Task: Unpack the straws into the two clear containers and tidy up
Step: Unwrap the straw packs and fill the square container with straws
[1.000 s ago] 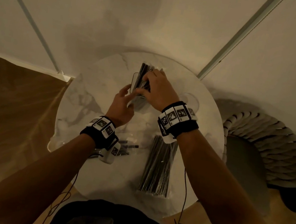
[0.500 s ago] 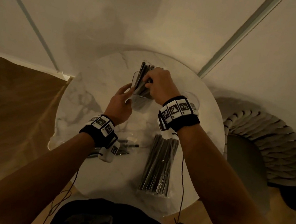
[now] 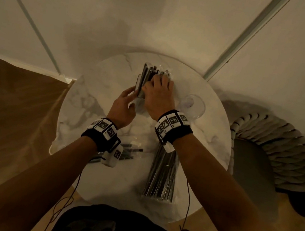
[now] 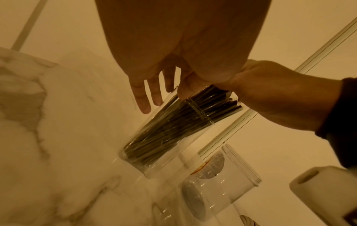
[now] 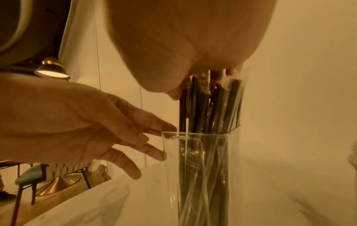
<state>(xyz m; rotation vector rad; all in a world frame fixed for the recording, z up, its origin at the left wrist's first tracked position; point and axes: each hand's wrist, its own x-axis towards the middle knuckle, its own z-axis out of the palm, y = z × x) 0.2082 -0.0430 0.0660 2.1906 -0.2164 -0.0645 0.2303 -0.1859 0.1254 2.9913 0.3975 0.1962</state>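
Note:
A tall clear container [image 3: 139,85] stands far back on the round marble table [image 3: 80,116], tilted in the left wrist view, with dark straws [image 4: 170,125] inside it. My right hand [image 3: 159,85] comes down from above and grips the tops of these straws [image 5: 210,107]. My left hand [image 3: 127,96] lays straight fingers [image 5: 152,150] against the container's rim and wall [image 5: 201,175]. The second clear container [image 3: 192,104] stands to the right and holds no straws. A wrapped pack of straws [image 3: 162,176] lies near me under my right forearm.
A few loose straws and clear wrapping [image 3: 130,149] lie under my left wrist. A round chair with a ribbed back [image 3: 273,145] stands right of the table. The wall is close behind the table, and wooden floor [image 3: 9,113] spreads on the left.
My right hand has pressed the straw bundle a little lower into the container. My left hand has stayed against the container's side.

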